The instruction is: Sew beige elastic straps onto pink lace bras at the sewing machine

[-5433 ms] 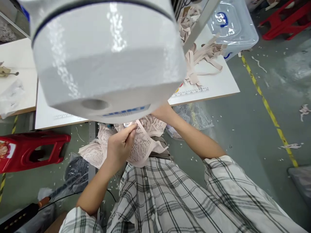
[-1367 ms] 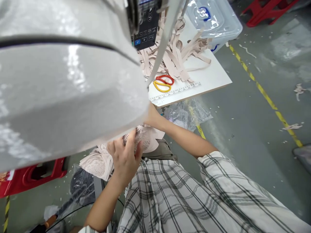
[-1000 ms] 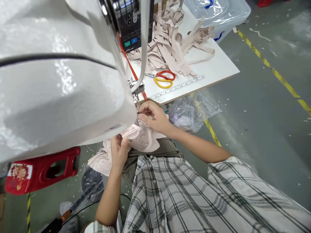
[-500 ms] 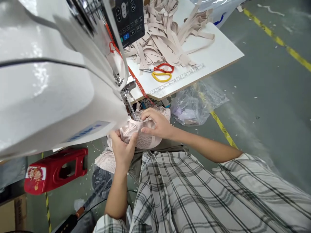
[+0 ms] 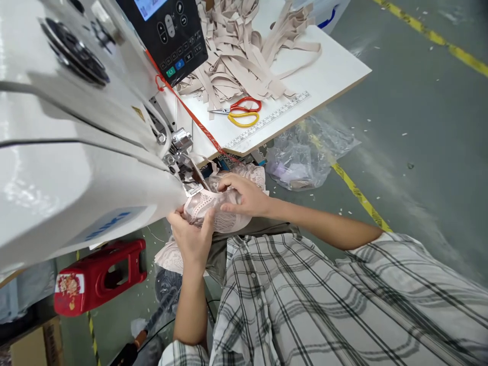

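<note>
Nearest: plaid shirt of the person at the machine, both forearms reaching forward over the lap.

Left hand: fingers curled closed on the near edge of a pale pink lace bra cup, thumb on top, pinching the fabric from below and behind. More of the same lace hangs below the hand toward the lap.

Right hand: fingers nearly flat and only lightly bent, pressed down on top of the lace just right of the needle area; it pins the fabric and does not wrap round it.

Lace piece sits directly under the head of the white industrial sewing machine, its leading edge touching the metal presser-foot assembly. Needle itself too small to make out.

Step in hand, by judgement: positioning and feeding the cup edge at the foot. Next move would call for the edge kept aligned and flat, with fingertips clear of the needle path.

Further out: machine control panel; red-and-yellow scissors on the white worktable, near a printed ruler strip; a heap of beige elastic strips behind them. On the floor: clear plastic bag, red stool.
</note>
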Tool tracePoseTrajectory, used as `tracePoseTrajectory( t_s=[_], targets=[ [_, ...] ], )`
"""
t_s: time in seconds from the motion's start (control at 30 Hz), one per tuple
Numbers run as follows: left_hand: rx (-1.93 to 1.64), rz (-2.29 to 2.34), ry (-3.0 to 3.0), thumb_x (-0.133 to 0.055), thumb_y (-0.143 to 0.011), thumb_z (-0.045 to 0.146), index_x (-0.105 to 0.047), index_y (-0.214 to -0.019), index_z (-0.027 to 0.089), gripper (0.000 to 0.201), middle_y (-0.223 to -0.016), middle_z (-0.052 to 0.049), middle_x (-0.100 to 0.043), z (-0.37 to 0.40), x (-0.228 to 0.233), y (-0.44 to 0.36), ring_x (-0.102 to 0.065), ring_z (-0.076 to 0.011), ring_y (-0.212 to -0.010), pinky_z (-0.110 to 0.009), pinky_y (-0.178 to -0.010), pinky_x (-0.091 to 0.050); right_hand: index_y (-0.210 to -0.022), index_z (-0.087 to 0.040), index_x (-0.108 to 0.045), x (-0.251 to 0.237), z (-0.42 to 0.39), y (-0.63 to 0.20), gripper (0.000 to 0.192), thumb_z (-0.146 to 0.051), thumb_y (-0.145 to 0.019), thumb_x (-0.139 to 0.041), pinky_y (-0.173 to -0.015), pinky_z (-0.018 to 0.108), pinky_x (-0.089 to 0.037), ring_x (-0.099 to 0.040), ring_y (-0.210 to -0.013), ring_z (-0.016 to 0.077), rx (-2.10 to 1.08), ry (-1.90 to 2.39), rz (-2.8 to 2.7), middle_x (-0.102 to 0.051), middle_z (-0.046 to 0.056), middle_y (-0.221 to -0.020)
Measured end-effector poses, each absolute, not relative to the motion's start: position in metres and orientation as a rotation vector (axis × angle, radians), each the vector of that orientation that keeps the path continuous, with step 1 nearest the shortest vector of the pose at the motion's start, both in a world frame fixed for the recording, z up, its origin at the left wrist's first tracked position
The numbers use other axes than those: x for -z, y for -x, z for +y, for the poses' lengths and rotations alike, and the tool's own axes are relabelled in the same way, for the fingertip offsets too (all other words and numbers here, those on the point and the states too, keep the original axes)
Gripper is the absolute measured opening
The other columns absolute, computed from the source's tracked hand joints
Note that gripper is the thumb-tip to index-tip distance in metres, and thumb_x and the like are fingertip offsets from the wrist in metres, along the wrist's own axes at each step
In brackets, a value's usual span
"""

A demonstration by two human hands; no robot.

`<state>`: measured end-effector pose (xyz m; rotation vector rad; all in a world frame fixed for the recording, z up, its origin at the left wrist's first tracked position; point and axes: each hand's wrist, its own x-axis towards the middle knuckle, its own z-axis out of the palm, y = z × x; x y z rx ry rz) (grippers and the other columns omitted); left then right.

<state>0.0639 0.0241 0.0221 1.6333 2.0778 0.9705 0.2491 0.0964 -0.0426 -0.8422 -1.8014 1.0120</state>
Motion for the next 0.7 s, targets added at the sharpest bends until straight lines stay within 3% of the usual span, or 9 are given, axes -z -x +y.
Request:
tracePoseTrajectory(
  t_s=[0.17,0.3,0.4,0.5,0.57,0.63,0.7],
  targets=[
    [-1.000,2.055,-1.572,-0.081,-0.073,0.052,-0.041,-0.131,0.020,0.077,-0.116,-0.011,-0.055,0.024,-0.027,-0.062,-0.060,-0.0253,-0.105,-0.039,-0.094,-0.049,-0.112,-0.017,-0.063,0.061,0.103,-0.267,0.060,-0.071,-0.092,-0.047,-0.080,0.036,-0.048,-0.064,-0.095,0.0249,-0.942,0.826,-2.030,-0.071,0.012,-0.103],
    [-1.046,1.890,-1.331,-0.074,-0.081,0.050,-0.049,-0.125,0.021,0.058,-0.118,-0.011,-0.060,0.022,-0.027,-0.049,-0.062,-0.0235,-0.107,-0.035,-0.091,-0.051,-0.084,-0.017,-0.067,0.057,0.086,-0.277,0.062,-0.056,-0.104,-0.023,-0.062,0.029,-0.040,-0.059,-0.066,0.0166,-1.038,0.837,-2.180,-0.069,0.007,-0.074],
    [-0.840,1.433,-1.117,-0.072,-0.084,0.047,-0.066,-0.097,0.019,0.031,-0.091,-0.006,-0.069,0.012,-0.022,-0.048,-0.067,-0.0204,-0.083,-0.032,-0.075,-0.055,-0.077,-0.020,-0.067,0.049,0.047,-0.270,0.057,-0.051,-0.105,-0.028,-0.061,0.026,-0.039,-0.057,-0.061,0.0122,-1.290,0.477,-2.369,-0.069,0.002,-0.070],
    [-0.665,1.032,-0.988,-0.084,-0.073,0.040,-0.069,-0.069,0.016,0.029,-0.064,-0.004,-0.066,0.002,-0.021,-0.051,-0.062,-0.0177,-0.056,-0.031,-0.055,-0.054,-0.091,-0.024,-0.072,0.052,0.011,-0.265,0.041,-0.050,-0.103,-0.042,-0.062,0.025,-0.038,-0.062,-0.070,0.0124,-1.411,0.110,-2.545,-0.075,0.001,-0.085],
    [-0.787,0.984,-0.929,-0.080,-0.077,0.048,-0.068,-0.065,0.018,0.035,-0.058,-0.001,-0.063,0.002,-0.027,-0.041,-0.058,-0.0142,-0.049,-0.029,-0.052,-0.052,-0.095,-0.022,-0.072,0.059,0.003,-0.270,0.044,-0.050,-0.104,-0.038,-0.063,0.025,-0.039,-0.063,-0.072,0.0134,-1.458,0.261,-2.542,-0.075,0.003,-0.088],
    [-1.017,0.978,-0.833,-0.069,-0.085,0.060,-0.065,-0.068,0.023,0.041,-0.053,0.005,-0.054,0.007,-0.035,-0.014,-0.058,-0.0115,-0.054,-0.027,-0.063,-0.056,-0.096,-0.018,-0.072,0.064,0.011,-0.284,0.052,-0.049,-0.106,-0.031,-0.067,0.026,-0.042,-0.064,-0.075,0.0150,-1.458,0.585,-2.463,-0.074,0.006,-0.087],
    [-1.385,0.959,-0.610,-0.067,-0.092,0.041,-0.062,-0.074,0.024,0.025,-0.051,0.009,-0.045,0.014,-0.042,0.026,-0.050,-0.0071,-0.051,-0.021,-0.068,-0.055,-0.102,-0.016,-0.071,0.065,0.027,-0.303,0.053,-0.047,-0.106,-0.029,-0.074,0.029,-0.044,-0.065,-0.083,0.0176,-1.375,0.804,-2.421,-0.074,0.009,-0.092]
  ],
)
